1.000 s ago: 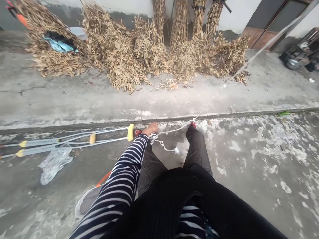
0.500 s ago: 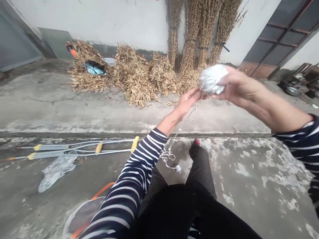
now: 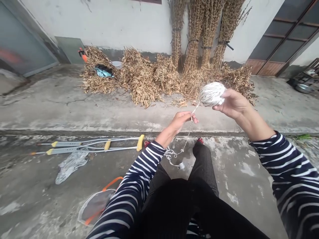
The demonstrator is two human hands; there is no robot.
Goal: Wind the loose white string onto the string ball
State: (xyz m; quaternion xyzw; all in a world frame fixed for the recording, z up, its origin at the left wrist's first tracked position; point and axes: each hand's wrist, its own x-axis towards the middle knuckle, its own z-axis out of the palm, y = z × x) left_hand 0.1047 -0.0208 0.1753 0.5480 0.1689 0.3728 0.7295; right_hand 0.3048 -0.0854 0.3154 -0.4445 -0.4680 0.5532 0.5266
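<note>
Both grips loaded: your right hand [image 3: 231, 104] curls round a white, rounded cord ball [image 3: 211, 94]; your left hand [image 3: 181, 120], lower left, pinches its thin white strand [image 3: 196, 108]. Below that pinch, tangled white cord [image 3: 170, 152]. Farther left, yellow-padded grey metal crutches [image 3: 107, 145]. Beyond the ball, heaped dry brown leafy stalks [image 3: 144, 79].

The far right of the white ball of cord [image 3: 211, 94] is covered by the right hand [image 3: 234, 105], and the white tuft [image 3: 181, 165] on the ground is too small for a knot to be told from a wad. The grey mesh item [image 3: 96, 203] is partly hidden behind the left sleeve [image 3: 139, 181]. The standing stalk bundles [image 3: 193, 46] are cut off by the top edge, while an orange patch [image 3: 11, 55] at far left is blurred.
</note>
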